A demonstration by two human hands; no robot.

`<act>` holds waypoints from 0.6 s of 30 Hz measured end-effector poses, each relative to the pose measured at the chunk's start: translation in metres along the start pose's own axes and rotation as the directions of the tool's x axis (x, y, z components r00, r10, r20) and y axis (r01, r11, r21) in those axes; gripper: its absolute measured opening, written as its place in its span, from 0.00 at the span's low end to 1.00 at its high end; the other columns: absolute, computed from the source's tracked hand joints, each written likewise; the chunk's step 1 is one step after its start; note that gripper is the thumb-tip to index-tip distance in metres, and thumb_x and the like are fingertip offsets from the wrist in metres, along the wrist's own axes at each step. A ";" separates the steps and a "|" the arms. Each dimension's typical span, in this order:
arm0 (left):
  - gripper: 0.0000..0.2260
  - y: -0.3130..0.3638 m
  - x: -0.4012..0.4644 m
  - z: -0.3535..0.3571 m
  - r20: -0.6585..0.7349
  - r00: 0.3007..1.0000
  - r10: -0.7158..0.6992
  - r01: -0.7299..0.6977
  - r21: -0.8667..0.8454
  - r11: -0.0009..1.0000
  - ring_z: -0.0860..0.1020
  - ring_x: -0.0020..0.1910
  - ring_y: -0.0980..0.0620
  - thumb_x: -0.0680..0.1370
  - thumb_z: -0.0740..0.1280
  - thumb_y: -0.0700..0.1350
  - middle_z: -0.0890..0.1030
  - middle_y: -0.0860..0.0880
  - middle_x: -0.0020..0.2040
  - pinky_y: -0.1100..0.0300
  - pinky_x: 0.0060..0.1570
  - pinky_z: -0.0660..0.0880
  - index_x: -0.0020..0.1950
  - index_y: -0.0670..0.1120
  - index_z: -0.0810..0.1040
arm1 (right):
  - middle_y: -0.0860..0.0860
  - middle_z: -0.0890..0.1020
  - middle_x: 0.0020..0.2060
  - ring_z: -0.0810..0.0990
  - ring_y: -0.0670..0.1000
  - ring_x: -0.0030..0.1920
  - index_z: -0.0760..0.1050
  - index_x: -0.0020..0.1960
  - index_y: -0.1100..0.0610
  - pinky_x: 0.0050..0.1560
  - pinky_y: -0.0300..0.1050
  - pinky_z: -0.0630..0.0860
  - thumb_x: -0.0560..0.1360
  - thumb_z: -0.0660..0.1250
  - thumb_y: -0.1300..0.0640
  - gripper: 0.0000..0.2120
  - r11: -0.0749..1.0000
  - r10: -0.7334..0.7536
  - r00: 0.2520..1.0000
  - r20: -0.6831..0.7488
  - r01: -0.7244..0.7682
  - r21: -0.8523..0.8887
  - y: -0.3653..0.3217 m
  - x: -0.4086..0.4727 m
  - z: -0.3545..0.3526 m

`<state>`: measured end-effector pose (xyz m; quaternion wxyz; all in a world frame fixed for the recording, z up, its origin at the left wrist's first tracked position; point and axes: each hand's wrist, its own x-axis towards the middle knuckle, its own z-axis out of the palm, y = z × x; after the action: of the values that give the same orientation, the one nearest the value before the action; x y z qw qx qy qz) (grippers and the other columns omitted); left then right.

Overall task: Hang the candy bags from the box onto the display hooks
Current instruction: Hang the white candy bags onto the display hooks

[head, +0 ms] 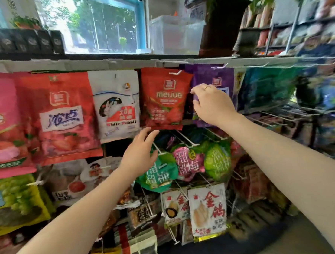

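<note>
1. The white shelf edge (pixel 119 64) runs across the view, and everything below is placed from it.
2. A big red bag (pixel 64 117) hangs just under the shelf edge, well left of centre, its long axis vertical.
3. The white rabbit bag (pixel 116 104) hangs beside it to the right, also upright, top toward the shelf edge.
4. The red candy bag (pixel 165 99) hangs from a white hook (pixel 176 73) just below the shelf edge, long axis vertical, tilted slightly so its bottom swings left.
5. The purple candy bag (pixel 210 75) hangs just right of it, top edge up at the shelf edge, on its own hook; the lower part is hidden.
6. The right hand (pixel 210 102) covers the purple candy bag's front, fingers curled at its left edge; whether they pinch it I cannot tell.
7. The left hand (pixel 142 148) is below the red candy bag, fingers spread and loose, holding nothing, fingertips near its bottom edge.
</note>
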<state>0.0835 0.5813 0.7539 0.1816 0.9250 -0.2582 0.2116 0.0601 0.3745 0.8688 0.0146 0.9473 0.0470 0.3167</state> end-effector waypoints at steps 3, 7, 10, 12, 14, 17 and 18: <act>0.31 0.021 0.032 0.020 -0.010 0.975 -0.223 0.218 -0.166 0.962 0.61 0.72 0.47 0.77 0.63 0.47 0.49 0.48 0.77 0.56 0.61 0.68 0.75 0.49 0.50 | 0.55 0.70 0.67 0.69 0.58 0.66 0.66 0.68 0.57 0.59 0.54 0.70 0.79 0.56 0.58 0.18 0.995 -0.006 0.999 0.032 0.003 0.099 0.043 0.024 0.004; 0.40 0.031 0.073 0.040 0.018 0.864 -0.503 0.475 -0.361 0.802 0.51 0.75 0.45 0.76 0.66 0.49 0.48 0.42 0.76 0.53 0.70 0.56 0.76 0.43 0.42 | 0.54 0.66 0.71 0.66 0.57 0.69 0.63 0.71 0.57 0.63 0.58 0.70 0.80 0.53 0.58 0.19 0.982 -0.113 0.991 0.078 0.099 0.161 0.068 0.067 0.017; 0.43 0.026 0.093 0.050 0.020 0.776 -0.630 0.558 -0.487 0.672 0.52 0.75 0.44 0.73 0.69 0.50 0.52 0.42 0.76 0.51 0.72 0.55 0.75 0.41 0.42 | 0.57 0.68 0.68 0.69 0.60 0.66 0.65 0.68 0.60 0.60 0.59 0.72 0.80 0.54 0.60 0.17 0.965 -0.205 0.977 0.066 0.190 0.181 0.068 0.091 0.029; 0.43 0.019 0.098 0.053 -0.008 0.738 -0.675 0.578 -0.509 0.638 0.57 0.74 0.43 0.72 0.70 0.51 0.57 0.41 0.75 0.47 0.72 0.58 0.75 0.42 0.44 | 0.59 0.71 0.64 0.72 0.61 0.62 0.66 0.65 0.61 0.58 0.56 0.73 0.79 0.55 0.61 0.15 0.958 -0.218 0.975 0.036 0.207 0.199 0.067 0.102 0.038; 0.41 0.014 0.100 0.054 -0.033 0.711 -0.703 0.595 -0.505 0.625 0.62 0.71 0.42 0.72 0.70 0.51 0.63 0.42 0.73 0.46 0.69 0.62 0.75 0.43 0.48 | 0.60 0.73 0.60 0.74 0.60 0.59 0.67 0.64 0.62 0.54 0.54 0.73 0.79 0.56 0.61 0.14 0.952 -0.197 0.980 0.014 0.188 0.241 0.067 0.111 0.046; 0.36 0.012 0.100 0.057 -0.032 0.720 -0.693 0.595 -0.485 0.641 0.68 0.67 0.43 0.73 0.69 0.50 0.69 0.44 0.70 0.50 0.66 0.66 0.74 0.44 0.53 | 0.60 0.75 0.57 0.75 0.61 0.57 0.68 0.63 0.63 0.51 0.51 0.72 0.79 0.56 0.62 0.13 0.937 -0.172 0.985 -0.013 0.167 0.308 0.066 0.121 0.059; 0.35 0.013 0.100 0.059 -0.036 0.735 -0.677 0.589 -0.462 0.663 0.69 0.67 0.43 0.74 0.69 0.50 0.70 0.45 0.69 0.51 0.65 0.67 0.74 0.44 0.53 | 0.61 0.76 0.57 0.76 0.61 0.56 0.69 0.62 0.63 0.49 0.49 0.72 0.79 0.56 0.62 0.13 0.929 -0.158 0.987 -0.034 0.160 0.334 0.066 0.125 0.062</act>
<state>0.1711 0.5048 0.7555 0.4640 0.8676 0.0624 0.1677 0.2020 0.3214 0.8976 -0.1214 0.9279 0.1769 0.3051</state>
